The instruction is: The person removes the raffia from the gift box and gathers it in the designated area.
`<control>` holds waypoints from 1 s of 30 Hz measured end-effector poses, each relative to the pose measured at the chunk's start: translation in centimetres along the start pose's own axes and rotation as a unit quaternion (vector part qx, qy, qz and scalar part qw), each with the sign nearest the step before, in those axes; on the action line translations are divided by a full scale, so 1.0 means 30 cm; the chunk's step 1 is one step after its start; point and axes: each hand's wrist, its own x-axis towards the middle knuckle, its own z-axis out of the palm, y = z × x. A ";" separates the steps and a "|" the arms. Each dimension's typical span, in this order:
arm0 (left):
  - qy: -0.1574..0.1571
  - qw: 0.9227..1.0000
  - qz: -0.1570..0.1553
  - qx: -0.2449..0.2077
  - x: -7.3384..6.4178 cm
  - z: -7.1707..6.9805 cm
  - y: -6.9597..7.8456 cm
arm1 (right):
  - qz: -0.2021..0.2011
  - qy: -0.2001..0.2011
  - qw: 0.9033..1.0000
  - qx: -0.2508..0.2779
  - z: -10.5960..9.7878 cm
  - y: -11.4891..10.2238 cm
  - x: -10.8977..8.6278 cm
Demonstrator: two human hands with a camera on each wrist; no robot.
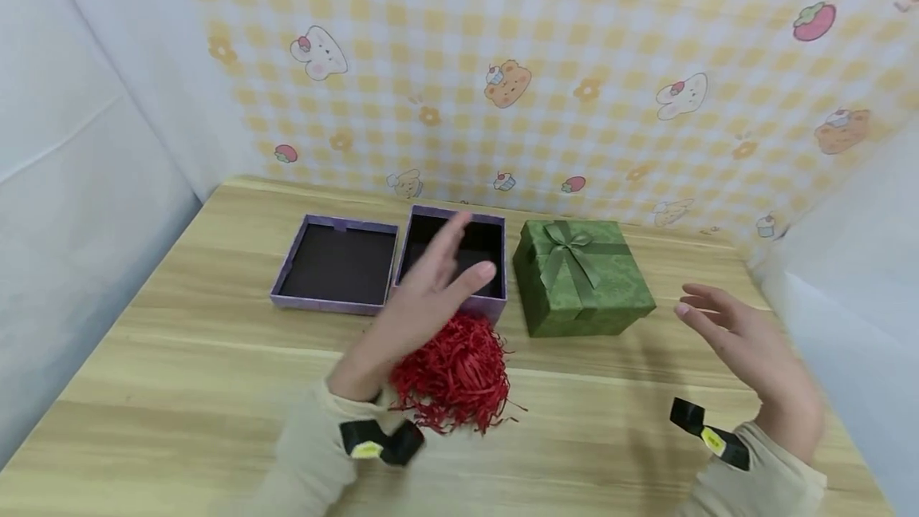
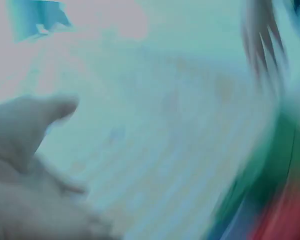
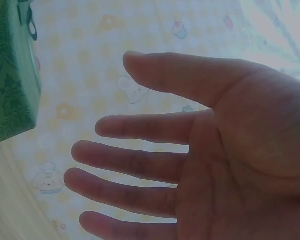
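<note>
In the head view my left hand hovers over the red shredded paper and the near part of a purple box with a black inside. Its fingers are extended and it holds nothing; the left wrist view is blurred. To the right stands a green gift box with a ribbon bow on its lid. My right hand is held apart from that box, on its right side. The right wrist view shows this right hand with spread fingers and a bare palm.
A shallow purple lid with a black inside lies left of the purple box. All stand on a wood-grain table. A checked, patterned cloth hangs behind, and white cloth walls enclose the sides.
</note>
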 end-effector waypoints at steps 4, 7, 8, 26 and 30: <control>0.012 0.969 -0.052 -0.240 0.050 0.164 0.027 | -0.004 -0.002 1.000 -0.002 0.019 -0.003 0.028; 0.051 0.916 -0.068 -0.392 0.096 0.268 0.023 | 0.001 -0.005 1.000 -0.003 0.024 -0.006 0.039; 0.074 0.899 -0.064 -0.427 0.110 0.297 0.016 | 0.004 -0.005 1.000 -0.005 0.027 -0.007 0.043; 0.235 0.840 -0.163 -0.461 0.169 0.457 -0.081 | 0.011 -0.022 0.999 0.037 0.102 0.000 0.132; 0.251 0.816 -0.178 -0.490 0.171 0.450 -0.087 | 0.014 -0.032 0.997 0.064 0.120 0.013 0.153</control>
